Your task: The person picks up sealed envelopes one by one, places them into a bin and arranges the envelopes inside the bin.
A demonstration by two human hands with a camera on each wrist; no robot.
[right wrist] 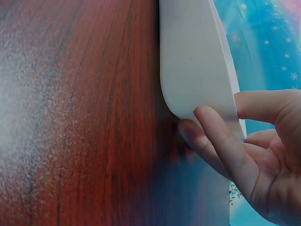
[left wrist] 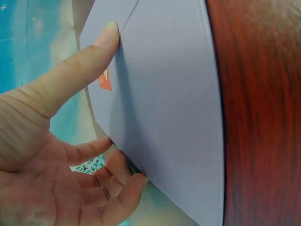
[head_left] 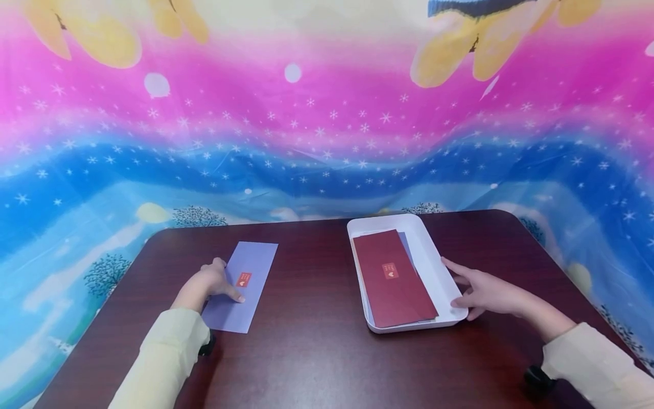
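On the left of the table in the head view lies a lavender envelope (head_left: 260, 261) with a small red heart sticker. My left hand (head_left: 214, 282) holds it at its left edge. In the left wrist view the thumb (left wrist: 109, 35) presses the envelope's face, while the other fingers curl at its edge. A white tray (head_left: 431, 272) stands to the right, with a dark red envelope (head_left: 375, 255) uppermost in it and paler envelopes partly hidden below. My right hand (head_left: 487, 292) grips the tray's near right side, its thumb over the rim and fingers against the outer wall (right wrist: 197, 61).
The dark wooden table (head_left: 306, 358) has rounded far corners. A patterned cloth (head_left: 327, 113) in pink and blue hangs close behind and around it. Dark straps show at both sleeves (head_left: 163, 346).
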